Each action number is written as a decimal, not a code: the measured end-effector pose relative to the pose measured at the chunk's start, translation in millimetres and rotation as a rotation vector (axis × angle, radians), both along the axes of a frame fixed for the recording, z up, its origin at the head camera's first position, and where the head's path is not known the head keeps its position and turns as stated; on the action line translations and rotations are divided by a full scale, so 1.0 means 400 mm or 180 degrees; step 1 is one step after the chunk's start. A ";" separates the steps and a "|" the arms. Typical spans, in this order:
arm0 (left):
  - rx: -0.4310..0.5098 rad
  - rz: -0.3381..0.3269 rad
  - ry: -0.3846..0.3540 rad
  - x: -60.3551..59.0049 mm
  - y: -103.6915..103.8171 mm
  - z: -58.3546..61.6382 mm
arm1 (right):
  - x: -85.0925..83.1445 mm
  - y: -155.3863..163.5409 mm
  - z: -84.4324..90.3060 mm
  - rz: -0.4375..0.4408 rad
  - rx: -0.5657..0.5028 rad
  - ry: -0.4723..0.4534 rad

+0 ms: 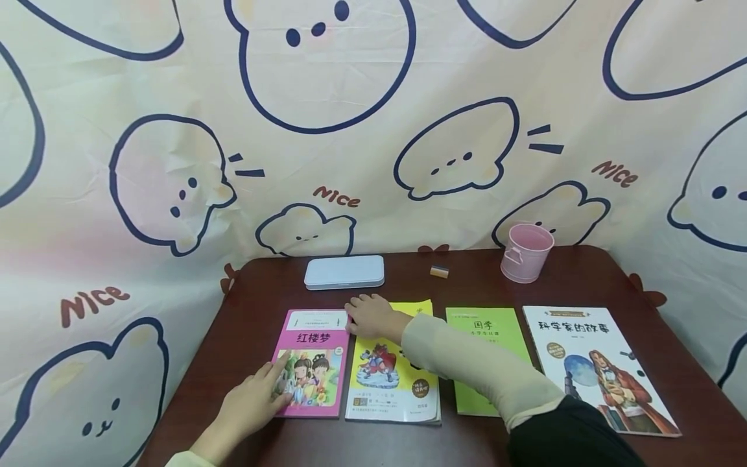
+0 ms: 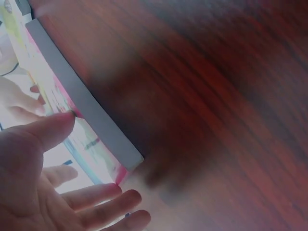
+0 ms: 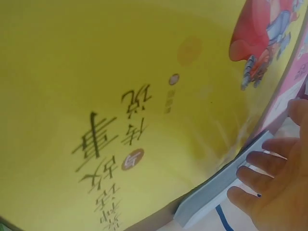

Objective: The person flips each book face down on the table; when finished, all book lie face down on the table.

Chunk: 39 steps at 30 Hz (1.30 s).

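Loose-fingered left hand (image 1: 251, 397) touches the pink 红楼梦 book (image 1: 318, 376); beneath the straight-fingered right hand (image 1: 376, 318), a yellow storybook (image 1: 408, 395) (black title (image 3: 95, 137) legible only at right wrist).

Prob. a home study corner: brown wood worktop (image 1: 262, 298) w/ kids' books (image 1: 312, 337) & pink bucket (image 1: 525, 259), cartoon-print cloth (image 1: 327, 162) behind.

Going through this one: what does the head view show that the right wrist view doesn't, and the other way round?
Only the head view: the pink bucket, the small striped block, the white book with a globe picture, and the left hand.

Only the right wrist view: most of the large black title on the yellow book, covered by the right sleeve in the head view.

Both: the right hand, the yellow book, the pink book and the pale case.
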<state>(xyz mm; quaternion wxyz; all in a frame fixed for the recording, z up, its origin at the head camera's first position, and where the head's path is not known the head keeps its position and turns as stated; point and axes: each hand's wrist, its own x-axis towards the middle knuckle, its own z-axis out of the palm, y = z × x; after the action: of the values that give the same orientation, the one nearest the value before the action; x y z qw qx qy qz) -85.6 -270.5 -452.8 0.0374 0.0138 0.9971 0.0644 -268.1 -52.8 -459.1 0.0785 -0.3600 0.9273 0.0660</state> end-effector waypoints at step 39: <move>0.0955 0.1300 -0.0833 -0.011 -0.007 0.055 | -0.040 -0.113 -0.038 -0.0561 -0.0375 0.0010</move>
<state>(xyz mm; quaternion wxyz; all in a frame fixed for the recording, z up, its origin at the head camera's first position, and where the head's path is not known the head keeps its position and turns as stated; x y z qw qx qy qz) -90.1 -273.3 -430.8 0.1495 -0.1904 0.9453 0.2186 -284.3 -98.0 -474.2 0.0612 -0.2809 0.9578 0.0047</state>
